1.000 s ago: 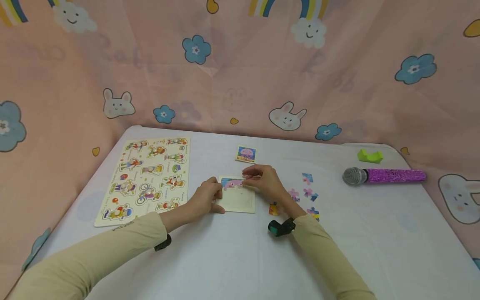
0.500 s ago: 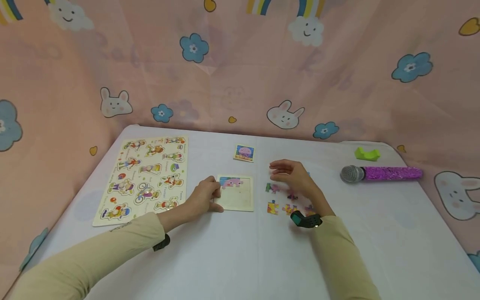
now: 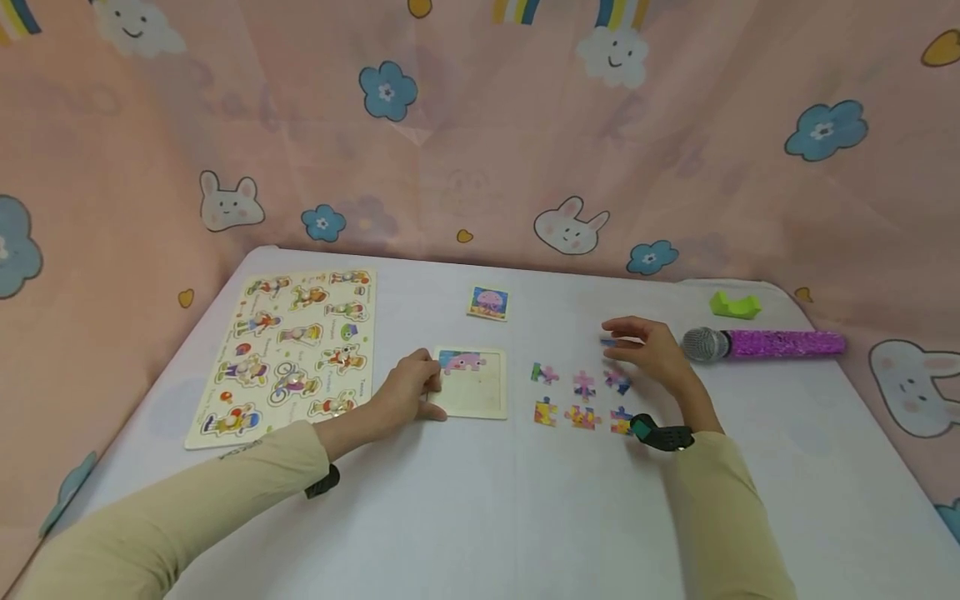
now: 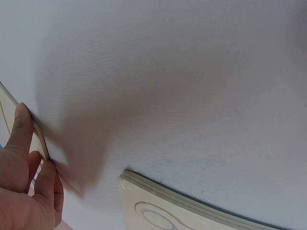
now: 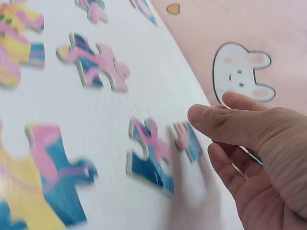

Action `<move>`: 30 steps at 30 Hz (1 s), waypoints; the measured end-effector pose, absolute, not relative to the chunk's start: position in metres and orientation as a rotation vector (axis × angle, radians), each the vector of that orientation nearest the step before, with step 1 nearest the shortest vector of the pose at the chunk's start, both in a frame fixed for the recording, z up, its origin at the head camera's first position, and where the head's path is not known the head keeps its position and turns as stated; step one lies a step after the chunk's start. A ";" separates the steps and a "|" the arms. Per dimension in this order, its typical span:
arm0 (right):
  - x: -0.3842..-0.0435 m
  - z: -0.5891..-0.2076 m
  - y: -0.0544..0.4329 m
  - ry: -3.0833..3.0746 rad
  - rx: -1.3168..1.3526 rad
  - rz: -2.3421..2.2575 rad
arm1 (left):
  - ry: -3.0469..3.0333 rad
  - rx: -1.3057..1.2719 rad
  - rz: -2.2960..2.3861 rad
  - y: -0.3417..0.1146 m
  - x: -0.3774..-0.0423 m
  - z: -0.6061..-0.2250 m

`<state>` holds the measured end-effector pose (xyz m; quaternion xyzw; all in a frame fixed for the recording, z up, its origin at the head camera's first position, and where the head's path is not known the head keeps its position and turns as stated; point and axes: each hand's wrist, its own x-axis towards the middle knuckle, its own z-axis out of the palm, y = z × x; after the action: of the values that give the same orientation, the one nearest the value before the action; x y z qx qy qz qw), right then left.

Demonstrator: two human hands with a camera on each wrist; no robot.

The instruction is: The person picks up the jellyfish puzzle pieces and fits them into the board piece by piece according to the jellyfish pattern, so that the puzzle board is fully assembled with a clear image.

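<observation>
My left hand (image 3: 408, 387) grips the left edge of a small square wooden puzzle tray (image 3: 480, 402), thumb at the near corner; the left wrist view shows the fingers on the tray's edge (image 4: 8, 108). Joined pink and blue pieces (image 3: 462, 362) lie in the tray's upper left. My right hand (image 3: 651, 354) hovers over the right of the table, thumb and fingers apart, holding nothing. A blue-and-pink puzzle piece (image 5: 193, 143) lies just beyond its fingertips in the right wrist view. Several loose puzzle pieces (image 3: 582, 417) lie in rows between tray and right hand.
A small picture card (image 3: 488, 302) of a pink figure lies behind the tray. A large board (image 3: 288, 350) with cartoon figures is at left. A purple microphone (image 3: 780, 344) and a green stand (image 3: 735, 306) lie at right. A patterned pink cloth (image 3: 450, 150) hangs behind.
My right hand has moved from the tray rightward across the loose pieces to the far-right one. More pieces in the tray show uncovered. My left hand stays on the tray.
</observation>
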<state>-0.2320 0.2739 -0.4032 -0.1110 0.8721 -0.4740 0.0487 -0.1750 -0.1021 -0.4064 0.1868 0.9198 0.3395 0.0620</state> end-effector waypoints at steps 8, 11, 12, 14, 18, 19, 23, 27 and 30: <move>-0.231 -0.405 0.290 2.667 -0.257 -1.322 | 2.769 0.534 1.030 -0.103 -0.176 -0.404; -0.230 -0.406 0.292 2.665 -0.241 -1.299 | 2.768 0.541 1.029 -0.103 -0.176 -0.404; -0.230 -0.407 0.292 2.669 -0.242 -1.293 | 2.768 0.547 1.029 -0.103 -0.175 -0.403; -0.230 -0.408 0.294 2.673 -0.246 -1.287 | 2.770 0.559 1.029 -0.102 -0.175 -0.403; -0.232 -0.411 0.297 2.686 -0.280 -1.301 | 2.759 0.552 1.040 -0.101 -0.174 -0.403; -0.233 -0.411 0.298 2.688 -0.287 -1.311 | 2.754 0.543 1.043 -0.100 -0.174 -0.403; -0.235 -0.415 0.299 2.699 -0.330 -1.375 | 2.746 0.519 1.045 -0.100 -0.174 -0.403; -0.236 -0.417 0.300 2.717 -0.337 -1.378 | 2.757 0.525 1.036 -0.101 -0.174 -0.404; -0.236 -0.416 0.300 2.738 -0.318 -1.334 | 2.758 0.532 1.037 -0.101 -0.174 -0.404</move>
<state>-0.2358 0.2997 -0.4164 -0.1038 0.8934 -0.4354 0.0395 -0.1742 -0.1013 -0.4043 0.1772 0.9187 0.3452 0.0735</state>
